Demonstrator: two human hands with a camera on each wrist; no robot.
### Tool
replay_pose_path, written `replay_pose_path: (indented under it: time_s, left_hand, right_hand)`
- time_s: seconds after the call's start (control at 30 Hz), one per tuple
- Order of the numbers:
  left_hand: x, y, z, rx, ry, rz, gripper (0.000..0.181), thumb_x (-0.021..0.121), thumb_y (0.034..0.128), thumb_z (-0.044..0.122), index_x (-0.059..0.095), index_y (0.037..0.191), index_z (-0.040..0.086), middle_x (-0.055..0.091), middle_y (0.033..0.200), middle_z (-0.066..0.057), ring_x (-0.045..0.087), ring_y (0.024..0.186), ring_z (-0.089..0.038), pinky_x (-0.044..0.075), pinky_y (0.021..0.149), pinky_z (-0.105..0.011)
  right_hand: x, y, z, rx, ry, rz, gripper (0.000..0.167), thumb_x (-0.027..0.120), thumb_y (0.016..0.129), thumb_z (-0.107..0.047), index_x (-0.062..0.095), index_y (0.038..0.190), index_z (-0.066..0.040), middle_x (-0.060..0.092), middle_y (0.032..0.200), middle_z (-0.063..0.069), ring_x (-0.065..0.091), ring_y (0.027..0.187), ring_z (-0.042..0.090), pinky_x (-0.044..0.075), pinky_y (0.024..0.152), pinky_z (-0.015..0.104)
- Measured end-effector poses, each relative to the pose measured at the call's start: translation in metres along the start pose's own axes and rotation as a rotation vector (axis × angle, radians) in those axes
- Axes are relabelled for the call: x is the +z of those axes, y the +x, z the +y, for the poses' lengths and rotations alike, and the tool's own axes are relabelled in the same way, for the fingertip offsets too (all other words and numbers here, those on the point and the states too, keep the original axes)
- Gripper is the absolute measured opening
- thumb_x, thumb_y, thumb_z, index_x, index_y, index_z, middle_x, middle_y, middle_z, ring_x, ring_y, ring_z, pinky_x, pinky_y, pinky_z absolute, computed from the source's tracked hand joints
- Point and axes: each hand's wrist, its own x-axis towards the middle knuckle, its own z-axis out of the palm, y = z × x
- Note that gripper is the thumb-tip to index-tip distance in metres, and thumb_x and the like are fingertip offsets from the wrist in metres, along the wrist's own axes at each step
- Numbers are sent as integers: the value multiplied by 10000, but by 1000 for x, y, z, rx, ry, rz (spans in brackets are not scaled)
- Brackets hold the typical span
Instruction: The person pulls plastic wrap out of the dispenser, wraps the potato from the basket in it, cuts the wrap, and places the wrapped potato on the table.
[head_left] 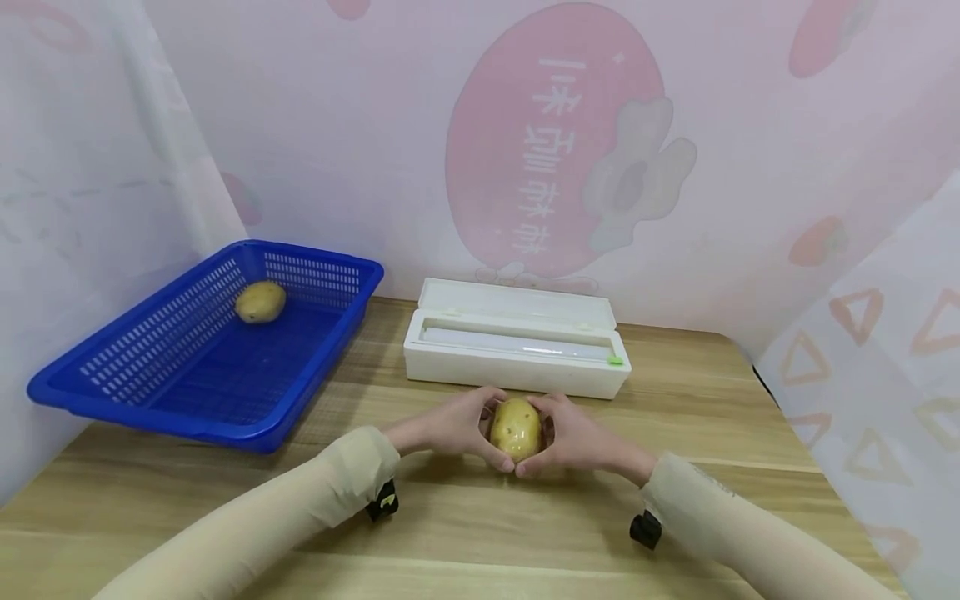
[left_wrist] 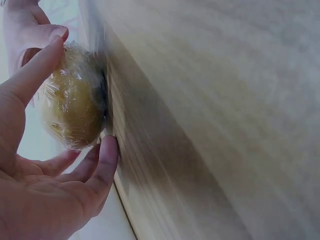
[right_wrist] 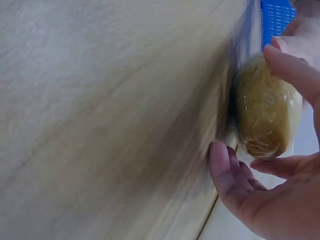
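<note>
A potato (head_left: 516,429) wrapped in clear plastic film sits on the wooden table between both hands. From its left side the left hand (head_left: 468,429) holds it, with the thumb at the near side and fingers curved round the far side. Opposite, the right hand (head_left: 573,433) holds it the same way, and the two thumb tips nearly meet in front. Wrinkled, shiny film covers the potato (left_wrist: 75,100) in the left wrist view. In the right wrist view the film is bunched at one end of the potato (right_wrist: 267,107).
Behind the hands stands a white cling film box (head_left: 517,375), its lid raised and a roll (head_left: 517,343) inside. A blue plastic basket (head_left: 300,392) at the left holds another potato (head_left: 260,302). A patterned curtain (head_left: 360,125) hangs behind the table (head_left: 480,533).
</note>
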Motion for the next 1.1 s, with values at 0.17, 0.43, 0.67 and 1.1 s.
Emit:
replay_pose_path:
  time_s: [0.17,0.43,0.67,1.1]
  left_hand:
    - [0,-6,2,1,-55,21,1116,928,649,398,309,1480,-15,502,1360,-186,492,1244,-304,408,1020,-433]
    - [-8,-18,8,56,-22,55,1056,879,701,461,336,1489,15,465,1413,-185,451,1272,-354,421,1008,-465]
    - [-12,-25,14,117,-11,95,971,845,754,454,373,1470,0,451,1424,-211,420,1292,-384,439,989,-488]
    - [-18,-35,14,104,59,171,742,740,868,454,470,1424,42,476,1413,-136,460,1257,-375,449,976,-465]
  right_hand:
    - [3,-3,-2,17,-20,39,1164,923,608,-477,347,1485,27,451,1335,154,518,1070,214,480,885,388]
    - [-9,-13,8,-16,24,109,1074,921,639,-421,396,1454,41,521,1296,127,535,1070,225,501,843,394]
    - [-33,-41,25,15,-11,162,1062,922,641,-424,409,1449,37,506,1348,155,539,1090,248,514,816,357]
    - [-78,-78,77,67,-45,149,970,941,617,-360,475,1371,34,572,1159,99,531,1023,291,527,738,355]
